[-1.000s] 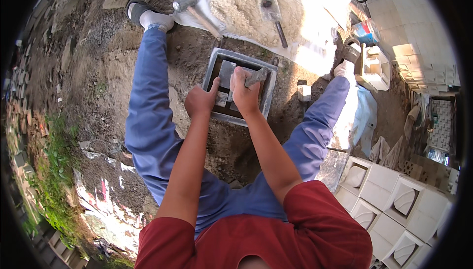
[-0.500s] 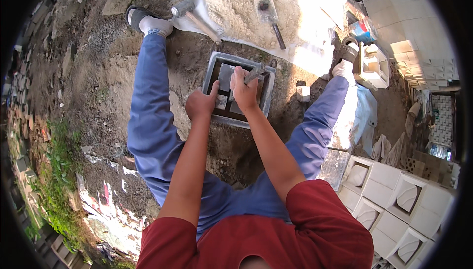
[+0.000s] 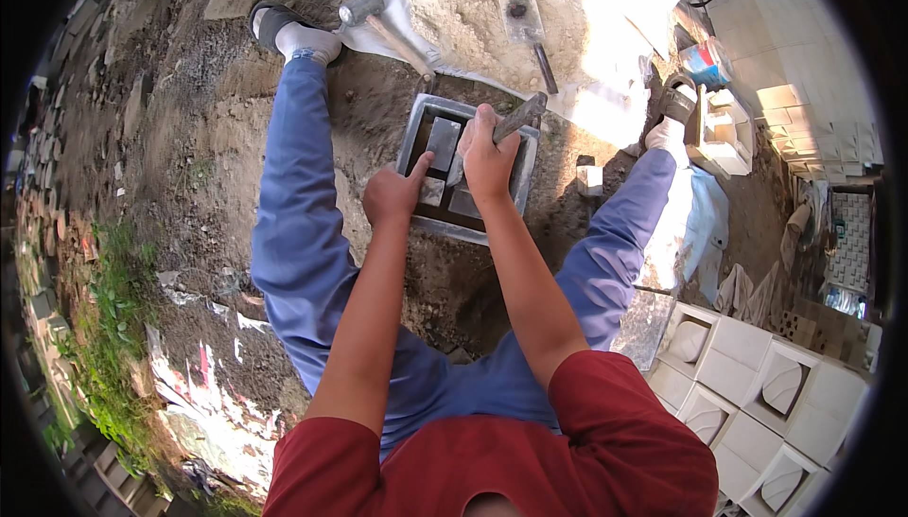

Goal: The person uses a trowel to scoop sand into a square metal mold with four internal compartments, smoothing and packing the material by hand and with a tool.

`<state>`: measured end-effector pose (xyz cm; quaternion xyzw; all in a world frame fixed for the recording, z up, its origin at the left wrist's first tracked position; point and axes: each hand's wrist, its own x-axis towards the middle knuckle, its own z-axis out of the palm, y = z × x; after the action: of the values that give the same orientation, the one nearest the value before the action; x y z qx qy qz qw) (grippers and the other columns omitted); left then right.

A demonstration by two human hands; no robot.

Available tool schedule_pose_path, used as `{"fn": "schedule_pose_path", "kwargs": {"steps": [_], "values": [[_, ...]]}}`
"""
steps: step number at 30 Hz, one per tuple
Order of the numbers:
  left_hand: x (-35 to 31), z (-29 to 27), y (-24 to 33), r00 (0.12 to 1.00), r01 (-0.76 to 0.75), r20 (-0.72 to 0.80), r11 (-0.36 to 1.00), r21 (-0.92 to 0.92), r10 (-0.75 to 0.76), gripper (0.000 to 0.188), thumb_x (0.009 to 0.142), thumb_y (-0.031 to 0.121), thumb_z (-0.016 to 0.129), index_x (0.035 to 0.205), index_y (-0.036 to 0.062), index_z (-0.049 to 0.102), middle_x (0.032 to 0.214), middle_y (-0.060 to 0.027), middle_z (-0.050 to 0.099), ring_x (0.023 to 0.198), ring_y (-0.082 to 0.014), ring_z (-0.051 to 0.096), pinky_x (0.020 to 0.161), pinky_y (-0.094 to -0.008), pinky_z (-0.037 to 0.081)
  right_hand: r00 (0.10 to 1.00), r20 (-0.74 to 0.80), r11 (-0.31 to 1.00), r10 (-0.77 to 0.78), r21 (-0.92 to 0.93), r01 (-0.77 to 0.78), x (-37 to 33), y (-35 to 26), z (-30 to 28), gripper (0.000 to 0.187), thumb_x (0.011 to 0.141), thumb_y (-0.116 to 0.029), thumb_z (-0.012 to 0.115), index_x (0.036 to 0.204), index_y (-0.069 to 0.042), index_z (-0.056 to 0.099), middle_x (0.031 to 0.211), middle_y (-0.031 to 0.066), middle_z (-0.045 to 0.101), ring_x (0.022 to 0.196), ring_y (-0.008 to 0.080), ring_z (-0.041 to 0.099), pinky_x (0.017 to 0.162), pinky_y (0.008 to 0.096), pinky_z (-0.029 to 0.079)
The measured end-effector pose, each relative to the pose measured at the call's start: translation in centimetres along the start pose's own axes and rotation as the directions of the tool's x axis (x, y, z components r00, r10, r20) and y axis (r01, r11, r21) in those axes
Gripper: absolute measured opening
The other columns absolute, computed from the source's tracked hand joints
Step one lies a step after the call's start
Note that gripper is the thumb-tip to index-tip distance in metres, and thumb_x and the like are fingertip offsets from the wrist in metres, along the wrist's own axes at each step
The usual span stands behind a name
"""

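On the dirt between my legs sits a square grey mould (image 3: 454, 229) with walls and inner blocks. My left hand (image 3: 390, 197) is closed over its left wall, one digit stretched inward against a flat grey block (image 3: 443, 143); the other fingers are mostly hidden. Above the mould's right half, my right hand (image 3: 488, 162) is wrapped around a rough grey bar-like tool (image 3: 520, 117). The bar slants up to the far right, past the rim; its lower end is hidden by the hand.
Beyond the mould, pale powder (image 3: 454, 20) lies heaped on a white sheet, with a trowel (image 3: 539, 58) on it. A mallet (image 3: 388, 35) rests by my left foot. A small white block (image 3: 588, 180) lies to the right. Pale patterned blocks (image 3: 742, 347) are stacked at the lower right.
My right hand and the bar have shifted a little up and to the right over the mould. My left hand stays at the left wall. The whole view has shifted slightly.
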<state>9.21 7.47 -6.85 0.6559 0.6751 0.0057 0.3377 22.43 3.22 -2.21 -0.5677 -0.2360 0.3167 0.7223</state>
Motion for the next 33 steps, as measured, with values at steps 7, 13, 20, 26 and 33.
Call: {"fn": "schedule_pose_path", "kwargs": {"steps": [7, 13, 20, 26, 33], "values": [[0.3, 0.7, 0.1, 0.999, -0.009, 0.036, 1.000, -0.029, 0.010, 0.094, 0.072, 0.090, 0.058, 0.093, -0.0001, 0.076, 0.094, -0.0243, 0.074, 0.092, -0.0408, 0.073, 0.081, -0.0500, 0.056, 0.997, 0.005, 0.972, -0.073, -0.223, 0.073, 1.4, 3.5, -0.6, 0.051, 0.108, -0.032, 0.050, 0.065, -0.006, 0.045, 0.055, -0.0032, 0.043, 0.055, 0.0075, 0.039, 0.051, 0.0301, 0.030], [-0.7, 0.1, 1.2, 0.999, -0.035, -0.005, 0.999, -0.019, 0.035, 0.092, 0.073, 0.089, 0.059, 0.090, 0.0000, 0.077, 0.094, -0.0240, 0.074, 0.092, -0.0408, 0.073, 0.080, -0.0497, 0.056, 0.993, -0.094, 0.996, -0.078, -0.041, 0.074, 0.8, 2.1, -1.2, 0.050, 0.109, -0.030, 0.049, 0.064, -0.007, 0.047, 0.055, -0.0028, 0.044, 0.053, 0.0066, 0.040, 0.048, 0.0290, 0.030], [-0.1, -0.2, 0.1, 1.000, -0.002, -0.018, 1.000, 0.007, 0.002, 0.091, 0.073, 0.088, 0.059, 0.092, 0.0016, 0.077, 0.093, -0.0238, 0.074, 0.091, -0.0407, 0.073, 0.079, -0.0500, 0.056, 0.997, -0.061, 0.988, -0.054, -0.149, 0.045, 2.1, 1.1, 0.4, 0.052, 0.109, -0.033, 0.049, 0.064, -0.006, 0.048, 0.054, -0.0024, 0.046, 0.050, 0.0091, 0.039, 0.048, 0.0304, 0.031], [-0.4, 0.5, 0.8, 0.998, -0.065, -0.027, 0.997, -0.043, 0.063, 0.096, 0.074, 0.090, 0.056, 0.089, -0.0027, 0.077, 0.088, -0.0260, 0.073, 0.089, -0.0433, 0.072, 0.079, -0.0520, 0.056, 0.978, -0.106, 0.946, -0.180, -0.291, 0.142, 3.6, 5.4, -0.9, 0.053, 0.107, -0.033, 0.052, 0.064, -0.002, 0.048, 0.054, 0.0017, 0.047, 0.049, 0.0130, 0.040, 0.049, 0.0372, 0.032], [-0.1, 0.2, 0.6, 0.997, -0.061, -0.040, 0.998, -0.029, 0.060, 0.089, 0.075, 0.087, 0.059, 0.089, 0.0018, 0.077, 0.088, -0.0239, 0.073, 0.087, -0.0409, 0.073, 0.078, -0.0500, 0.056, 0.967, -0.220, 0.991, -0.126, -0.068, 0.113, 3.7, 2.2, -0.3, 0.054, 0.108, -0.034, 0.048, 0.063, -0.005, 0.050, 0.055, -0.0016, 0.048, 0.051, 0.0102, 0.042, 0.049, 0.0331, 0.033]]}}
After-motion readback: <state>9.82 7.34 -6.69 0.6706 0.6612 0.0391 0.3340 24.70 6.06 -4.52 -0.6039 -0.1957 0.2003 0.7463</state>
